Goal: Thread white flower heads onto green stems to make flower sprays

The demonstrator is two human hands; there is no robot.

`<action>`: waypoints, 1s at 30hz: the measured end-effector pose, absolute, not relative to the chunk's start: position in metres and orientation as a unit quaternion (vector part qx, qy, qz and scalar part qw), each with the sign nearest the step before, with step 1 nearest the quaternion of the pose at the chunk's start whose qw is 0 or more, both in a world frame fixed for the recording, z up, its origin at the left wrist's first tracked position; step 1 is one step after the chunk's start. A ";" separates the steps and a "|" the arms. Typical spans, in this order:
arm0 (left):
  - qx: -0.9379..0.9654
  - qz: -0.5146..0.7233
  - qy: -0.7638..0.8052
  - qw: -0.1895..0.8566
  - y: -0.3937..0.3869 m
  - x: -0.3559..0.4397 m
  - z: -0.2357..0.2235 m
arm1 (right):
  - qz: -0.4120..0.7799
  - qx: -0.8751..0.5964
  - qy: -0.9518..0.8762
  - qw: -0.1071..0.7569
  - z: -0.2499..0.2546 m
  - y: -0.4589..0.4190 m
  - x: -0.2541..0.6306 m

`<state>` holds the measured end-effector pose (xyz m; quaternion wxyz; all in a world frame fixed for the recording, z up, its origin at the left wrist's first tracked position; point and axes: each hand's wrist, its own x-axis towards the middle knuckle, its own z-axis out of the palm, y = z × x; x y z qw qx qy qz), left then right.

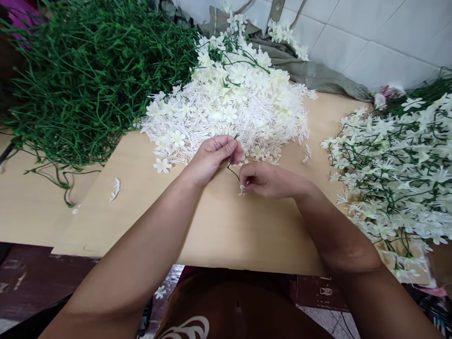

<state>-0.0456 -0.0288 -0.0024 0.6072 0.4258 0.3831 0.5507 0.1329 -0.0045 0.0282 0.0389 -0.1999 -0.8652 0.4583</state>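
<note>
Between the thumb and fingers of my left hand (215, 157) is pinched a green plastic flower stem (233, 173), which bends down toward the other hand. My right hand (270, 180) is closed just to the right and nearer to me, its fingertips on a small white artificial flower piece (242, 189). Whether that piece touches the stem, I cannot make out. Right behind both hands rises a heap of white artificial flower parts (243, 101), petals mixed with thin stamen-like strands.
A large pile of green plastic stems (95, 75) fills the back left. On the right lie many white flowers on green stems (395, 174). A loose white piece (115, 189) rests on the cardboard tabletop (247, 235). White wall tiles (374, 37) stand behind.
</note>
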 end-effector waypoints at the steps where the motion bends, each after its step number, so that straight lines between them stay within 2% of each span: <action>1: 0.419 0.557 0.385 0.605 -0.029 -0.046 -0.002 | 0.493 -0.205 -0.844 0.050 0.024 0.000 0.134; 4: 0.405 0.565 0.392 0.603 -0.029 -0.046 -0.001 | 0.585 -0.225 -0.773 0.096 0.012 0.015 0.142; 6: 0.410 0.553 0.398 0.606 -0.029 -0.045 -0.002 | 0.625 -0.244 -0.724 0.161 0.006 0.025 0.148; 9: 0.426 0.525 0.410 0.612 -0.029 -0.044 -0.003 | 0.643 -0.282 -0.654 0.281 0.002 0.033 0.154; 12: 0.435 0.505 0.414 0.619 -0.030 -0.044 -0.004 | 0.655 -0.302 -0.599 0.347 0.001 0.032 0.151; 22: 0.466 0.481 0.431 0.605 -0.031 -0.041 -0.003 | 0.750 -0.299 -0.470 0.358 0.000 0.014 0.128; 30: 0.481 0.488 0.432 0.586 -0.033 -0.037 -0.001 | 0.736 -0.310 -0.484 0.358 -0.006 0.015 0.127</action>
